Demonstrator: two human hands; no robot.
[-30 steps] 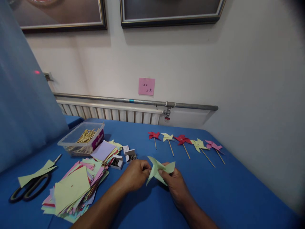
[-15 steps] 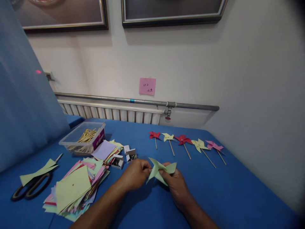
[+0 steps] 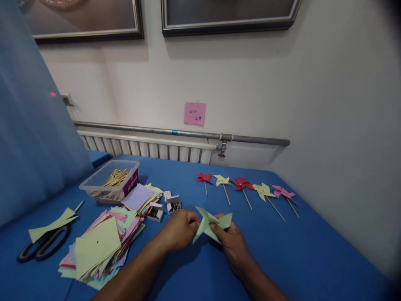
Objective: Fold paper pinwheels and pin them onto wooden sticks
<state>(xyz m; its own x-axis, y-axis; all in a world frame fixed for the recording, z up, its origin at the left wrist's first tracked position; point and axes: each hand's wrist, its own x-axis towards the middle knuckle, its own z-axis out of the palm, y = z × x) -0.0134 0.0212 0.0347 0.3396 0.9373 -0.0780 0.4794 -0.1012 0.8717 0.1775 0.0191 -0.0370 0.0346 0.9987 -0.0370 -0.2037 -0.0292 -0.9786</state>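
Over the blue worktop (image 3: 300, 259), the right hand (image 3: 233, 246) still pinches the green pinwheel (image 3: 205, 221), keeping folds gathered. The left hand's (image 3: 181, 228) grip is unclear.

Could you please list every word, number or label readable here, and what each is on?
"252": handwritten on the pink note; the characters below it are too small to read surely.
Purple label on the plastic tub: too blurred to read.
Small white boxes: any print is too small.

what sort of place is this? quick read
Probably an indoor craft workspace: blue-covered table, loose stack of multicoloured paper sheets, and red, yellow and pink paper pinwheels on thin wooden sticks. Exact venue unclear.
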